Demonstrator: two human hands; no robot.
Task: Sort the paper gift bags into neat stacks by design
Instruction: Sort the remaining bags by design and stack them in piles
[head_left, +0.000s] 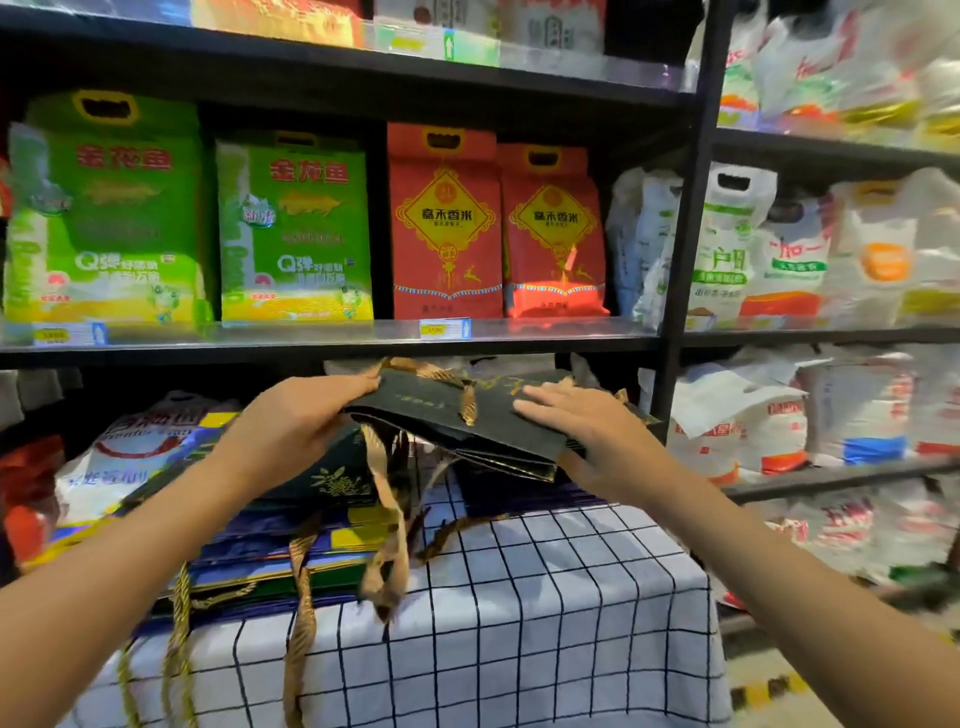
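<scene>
Single head view, close in, looking forward and slightly down over the checked table toward the near shelves.

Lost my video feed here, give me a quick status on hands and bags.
Left hand grips black bags, right hand flat on top. Bundle held above checked cloth. Mixed stack below left; gold handles dangling onto it.

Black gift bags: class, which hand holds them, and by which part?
The left hand grips the flat black bags at their left end. The right hand lies flat on top near the right end, fingers straight.
</scene>
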